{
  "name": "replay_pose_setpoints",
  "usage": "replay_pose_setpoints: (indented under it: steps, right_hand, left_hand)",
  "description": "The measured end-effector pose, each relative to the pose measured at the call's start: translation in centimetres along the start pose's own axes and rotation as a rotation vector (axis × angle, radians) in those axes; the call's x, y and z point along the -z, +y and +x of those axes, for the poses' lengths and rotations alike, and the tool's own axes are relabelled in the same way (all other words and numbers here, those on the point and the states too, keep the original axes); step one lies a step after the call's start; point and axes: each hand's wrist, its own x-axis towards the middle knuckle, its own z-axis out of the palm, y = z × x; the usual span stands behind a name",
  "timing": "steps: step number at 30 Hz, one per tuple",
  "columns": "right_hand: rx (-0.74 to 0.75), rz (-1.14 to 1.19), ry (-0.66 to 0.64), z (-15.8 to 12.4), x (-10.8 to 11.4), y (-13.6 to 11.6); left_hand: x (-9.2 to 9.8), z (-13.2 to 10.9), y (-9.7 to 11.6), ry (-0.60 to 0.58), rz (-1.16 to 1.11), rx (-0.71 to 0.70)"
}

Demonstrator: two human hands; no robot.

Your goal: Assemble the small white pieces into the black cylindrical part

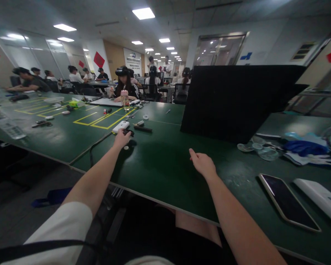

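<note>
My left hand (122, 139) reaches over the green table and is closed on a small black object (129, 132), whose kind I cannot make out. Just beyond it lies a white device (120, 127) with rounded edges. A dark bar-shaped object (142, 129) rests to the right of these fingers, and a small white round piece (126, 148) sits below them. My right hand (203, 164) is over the bare tabletop with one digit stretched out to the left. Its other fingers are curled partly out of sight, and nothing shows in it.
A large black panel (231, 103) stands at the right. Nearer are a phone (288, 200), a white slab-shaped device (320, 198), clear plastic pieces (267, 152) and blue cloth (306, 146). Yellow tape marks (99, 126) and a pink-lidded bottle (125, 101) lie beyond. A person (125, 86) sits opposite.
</note>
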Motion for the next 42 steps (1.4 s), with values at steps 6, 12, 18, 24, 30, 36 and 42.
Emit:
replay_pose_setpoints:
  steps: [6,12,18,24,30,36,42]
  right_hand:
    - [0.009,0.045,0.08,0.4,-0.1,0.4]
    - [-0.036,0.176,0.274,0.2,1.2,0.7]
    - [0.007,0.194,0.435,-0.1,2.0,0.4]
    - [0.063,0.201,0.43,-0.6,1.9,0.0]
    - [0.409,-0.045,0.225,-1.4,0.8,-0.7]
    - [0.429,-0.266,-0.19,-2.0,-0.8,-1.7]
    - [0.427,-0.188,-0.137,-1.9,-0.8,-1.6]
  left_hand:
    - [-4.8,-3.9,4.5,-0.272,0.145,-0.135]
    - [-12.2,-12.1,11.2,-0.528,0.213,-0.449]
    - [-16.6,-20.7,16.3,-0.76,0.107,-0.692]
    - [-15.9,-20.1,16.6,-0.682,-0.112,-0.59]
    - [-11.6,-13.6,12.1,-0.247,-0.25,-0.345]
    - [-8.8,-12.6,9.3,-0.369,-0.127,-0.272]
    - [-8.9,-15.2,10.6,-0.496,0.081,-0.418]
